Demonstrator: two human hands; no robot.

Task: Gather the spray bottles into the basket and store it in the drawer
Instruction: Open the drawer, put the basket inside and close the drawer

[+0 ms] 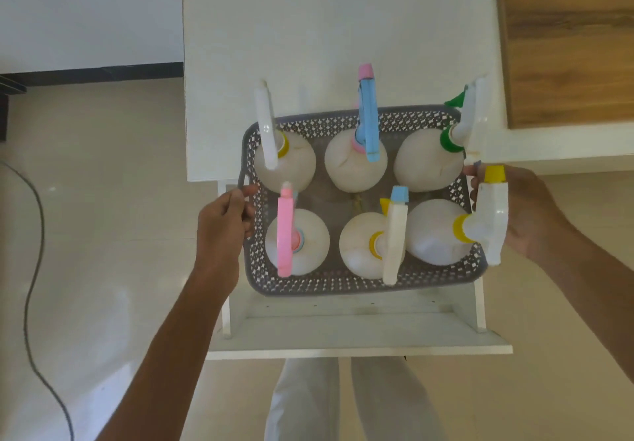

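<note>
A grey perforated basket (343, 284) holds several white spray bottles standing upright in two rows, among them one with a blue trigger (368, 121) and one with a pink trigger (284, 234). My left hand (223, 224) grips the basket's left handle. My right hand (525, 210) holds the basket's right side, partly hidden behind a bottle with a yellow nozzle (489, 214). The basket hangs over the open white drawer (360, 329), with its far half above the cabinet top.
The white cabinet top (326, 35) lies beyond the basket. A wooden panel (566, 39) is at the upper right. A grey cable (34, 269) runs across the tiled floor on the left. My legs show below the drawer front.
</note>
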